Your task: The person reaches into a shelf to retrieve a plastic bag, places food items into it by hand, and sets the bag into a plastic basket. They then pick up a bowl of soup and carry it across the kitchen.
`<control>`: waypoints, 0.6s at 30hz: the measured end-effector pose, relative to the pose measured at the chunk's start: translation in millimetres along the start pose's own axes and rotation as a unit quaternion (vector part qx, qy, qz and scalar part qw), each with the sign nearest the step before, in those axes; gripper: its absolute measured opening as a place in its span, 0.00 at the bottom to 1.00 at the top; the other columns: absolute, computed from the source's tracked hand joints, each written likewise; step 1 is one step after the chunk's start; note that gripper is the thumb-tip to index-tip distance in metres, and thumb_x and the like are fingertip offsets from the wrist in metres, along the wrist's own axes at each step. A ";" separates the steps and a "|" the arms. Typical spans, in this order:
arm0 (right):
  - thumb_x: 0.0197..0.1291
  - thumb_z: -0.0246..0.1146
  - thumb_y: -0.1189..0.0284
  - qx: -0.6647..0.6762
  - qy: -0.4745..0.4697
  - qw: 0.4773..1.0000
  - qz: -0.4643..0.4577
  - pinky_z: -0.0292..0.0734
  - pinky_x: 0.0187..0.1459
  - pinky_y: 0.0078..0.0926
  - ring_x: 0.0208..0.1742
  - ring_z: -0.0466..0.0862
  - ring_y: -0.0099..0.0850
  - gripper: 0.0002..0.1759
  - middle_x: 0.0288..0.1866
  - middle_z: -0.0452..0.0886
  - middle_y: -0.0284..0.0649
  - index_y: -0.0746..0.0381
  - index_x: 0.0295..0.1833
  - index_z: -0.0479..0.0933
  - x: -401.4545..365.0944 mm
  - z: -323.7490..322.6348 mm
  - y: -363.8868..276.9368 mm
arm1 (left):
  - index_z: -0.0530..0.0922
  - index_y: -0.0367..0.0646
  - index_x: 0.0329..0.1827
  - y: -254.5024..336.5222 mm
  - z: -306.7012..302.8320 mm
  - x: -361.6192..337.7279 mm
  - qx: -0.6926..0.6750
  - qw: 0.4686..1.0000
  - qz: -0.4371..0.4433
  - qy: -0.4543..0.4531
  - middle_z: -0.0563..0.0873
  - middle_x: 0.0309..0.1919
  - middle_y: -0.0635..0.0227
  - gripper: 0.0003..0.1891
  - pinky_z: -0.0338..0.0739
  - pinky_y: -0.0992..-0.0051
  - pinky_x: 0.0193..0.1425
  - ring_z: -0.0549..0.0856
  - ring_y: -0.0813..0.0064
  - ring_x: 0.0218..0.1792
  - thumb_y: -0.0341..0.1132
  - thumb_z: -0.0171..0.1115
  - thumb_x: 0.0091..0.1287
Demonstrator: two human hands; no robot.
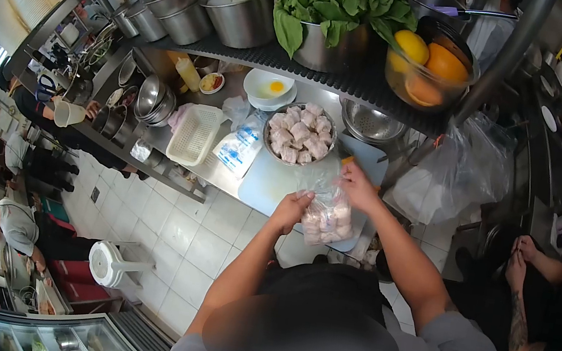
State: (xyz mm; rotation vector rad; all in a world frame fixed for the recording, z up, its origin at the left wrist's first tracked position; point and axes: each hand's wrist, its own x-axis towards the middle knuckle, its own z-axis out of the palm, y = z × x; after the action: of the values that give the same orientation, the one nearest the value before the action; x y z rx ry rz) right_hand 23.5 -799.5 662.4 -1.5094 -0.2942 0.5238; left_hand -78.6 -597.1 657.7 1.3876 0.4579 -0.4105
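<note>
My left hand (290,211) is closed on the left edge of a clear plastic bag (327,219). Pale pink chunks, which look like raw meat, fill the bottom of the bag. At the bag's upper right, my right hand (359,186) pinches the plastic with its fingers. The bag hangs at the front edge of a pale cutting board (267,192). Just beyond it stands a round metal bowl (325,159) heaped with similar pale chunks (300,132). Part of the bag's mouth lies in front of the bowl's near rim.
Left of the board lie a printed plastic bag (238,147) and a white basket (194,135). Behind are a white bowl with an egg yolk (276,87) and a metal colander (372,122). A shelf (241,55) with pots and greens overhangs the counter. Another person (533,286) is at right.
</note>
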 end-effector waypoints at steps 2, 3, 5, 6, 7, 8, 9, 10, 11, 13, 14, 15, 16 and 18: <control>0.65 0.60 0.79 0.019 0.004 0.999 0.045 0.91 0.35 0.42 0.41 0.83 0.33 0.14 0.54 0.73 0.47 0.65 0.53 0.64 17.9 -1.8 29.1 | 0.81 0.38 0.49 -1.3 2.1 8.5 -0.021 1.000 0.002 0.014 0.86 0.35 0.70 0.17 0.76 0.75 0.38 0.81 0.80 0.33 0.45 0.59 0.76; 0.65 0.60 0.80 0.001 0.021 0.998 0.056 0.88 0.33 0.37 0.41 0.83 0.32 0.16 0.50 0.75 0.46 0.64 0.55 0.65 21.8 -0.6 33.3 | 0.81 0.39 0.48 -2.1 1.6 13.6 -0.011 0.999 0.012 0.029 0.86 0.34 0.71 0.16 0.75 0.76 0.36 0.81 0.80 0.31 0.45 0.59 0.75; 0.63 0.61 0.81 -0.033 0.055 0.995 0.080 0.82 0.29 0.25 0.43 0.84 0.30 0.20 0.44 0.79 0.43 0.62 0.59 0.66 30.1 4.3 35.6 | 0.80 0.40 0.45 -7.5 -5.0 31.7 0.020 0.995 0.068 0.067 0.85 0.33 0.72 0.13 0.75 0.78 0.34 0.80 0.81 0.29 0.43 0.60 0.75; 0.63 0.61 0.81 -0.046 0.039 0.996 0.067 0.82 0.30 0.25 0.41 0.84 0.30 0.19 0.42 0.80 0.41 0.63 0.58 0.68 34.2 3.6 31.6 | 0.80 0.40 0.45 -12.6 -13.0 48.0 0.041 0.989 0.115 0.087 0.85 0.32 0.72 0.13 0.75 0.78 0.34 0.80 0.81 0.29 0.42 0.61 0.74; 0.63 0.62 0.81 -0.058 0.023 0.997 0.054 0.82 0.30 0.25 0.40 0.84 0.29 0.18 0.40 0.80 0.40 0.63 0.58 0.70 39.6 1.3 25.8 | 0.80 0.40 0.44 -8.8 -17.3 54.5 0.062 0.979 0.161 0.108 0.85 0.32 0.72 0.12 0.75 0.78 0.34 0.80 0.81 0.29 0.41 0.61 0.74; 0.62 0.62 0.80 -0.071 0.007 0.997 0.042 0.82 0.31 0.25 0.38 0.84 0.29 0.17 0.39 0.81 0.39 0.63 0.57 0.71 44.3 -1.3 19.8 | 0.80 0.39 0.43 -5.3 -21.6 60.2 0.066 0.974 0.181 0.116 0.85 0.31 0.72 0.11 0.74 0.79 0.34 0.80 0.81 0.29 0.40 0.62 0.73; 0.62 0.63 0.80 -0.098 -0.007 0.995 0.016 0.81 0.32 0.25 0.37 0.83 0.28 0.15 0.37 0.81 0.38 0.64 0.54 0.73 50.2 -4.3 17.3 | 0.80 0.39 0.42 5.4 -23.9 61.5 0.070 0.969 0.203 0.125 0.85 0.31 0.71 0.10 0.74 0.79 0.34 0.80 0.81 0.29 0.39 0.63 0.73; 0.62 0.63 0.79 -0.126 -0.021 0.992 -0.010 0.81 0.34 0.25 0.36 0.83 0.27 0.12 0.35 0.81 0.37 0.65 0.52 0.75 56.2 -7.1 16.6 | 0.80 0.38 0.41 16.7 -25.3 59.2 0.073 0.963 0.224 0.133 0.85 0.31 0.71 0.10 0.74 0.79 0.34 0.80 0.81 0.30 0.37 0.63 0.72; 0.62 0.63 0.79 -0.153 -0.035 0.987 -0.037 0.80 0.35 0.24 0.35 0.83 0.26 0.10 0.33 0.81 0.35 0.65 0.49 0.77 61.1 -9.6 16.0 | 0.81 0.38 0.37 26.2 -26.6 54.7 0.103 0.960 0.213 0.149 0.85 0.28 0.71 0.09 0.73 0.79 0.33 0.80 0.82 0.28 0.36 0.66 0.70; 0.62 0.63 0.77 -0.243 -0.005 0.966 -0.089 0.79 0.38 0.27 0.35 0.84 0.29 0.08 0.31 0.83 0.37 0.64 0.46 0.79 59.9 -13.2 0.4 | 0.81 0.38 0.35 42.2 -28.9 45.5 0.150 0.955 0.211 0.144 0.85 0.27 0.71 0.09 0.73 0.80 0.33 0.79 0.82 0.27 0.36 0.67 0.69; 0.61 0.63 0.75 -0.287 0.009 0.951 -0.114 0.79 0.39 0.29 0.36 0.85 0.30 0.07 0.30 0.83 0.38 0.63 0.44 0.80 55.2 -14.0 -8.4 | 0.81 0.38 0.34 45.6 -30.9 42.3 0.174 0.952 0.209 0.141 0.85 0.26 0.71 0.10 0.73 0.80 0.33 0.79 0.82 0.27 0.36 0.68 0.68; 0.61 0.63 0.75 -0.287 0.002 0.952 -0.108 0.79 0.40 0.29 0.35 0.85 0.30 0.08 0.31 0.84 0.39 0.64 0.46 0.80 50.0 -14.6 -14.9 | 0.81 0.38 0.35 40.8 -36.3 47.4 0.192 0.944 0.228 0.139 0.84 0.23 0.68 0.11 0.74 0.77 0.33 0.79 0.80 0.25 0.37 0.71 0.65; 0.61 0.63 0.75 -0.287 -0.005 0.952 -0.102 0.79 0.40 0.30 0.35 0.85 0.31 0.10 0.31 0.84 0.40 0.64 0.47 0.80 44.8 -15.8 -21.3 | 0.82 0.38 0.35 48.5 -34.2 36.4 0.240 0.932 0.241 0.124 0.85 0.25 0.67 0.10 0.75 0.76 0.33 0.81 0.77 0.26 0.37 0.71 0.64; 0.60 0.63 0.74 -0.288 -0.027 0.953 -0.088 0.79 0.42 0.31 0.37 0.85 0.33 0.12 0.34 0.85 0.42 0.64 0.49 0.80 25.8 -17.5 -37.4 | 0.82 0.39 0.35 62.3 -29.0 8.6 0.334 0.900 0.265 0.093 0.87 0.27 0.63 0.10 0.77 0.74 0.35 0.83 0.72 0.27 0.36 0.72 0.62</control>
State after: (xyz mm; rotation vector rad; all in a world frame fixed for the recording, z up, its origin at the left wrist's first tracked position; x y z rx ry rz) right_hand 59.7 -801.0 695.0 -2.0090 -0.6608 0.3492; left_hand -40.2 -559.8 701.6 2.1555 0.0628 0.0335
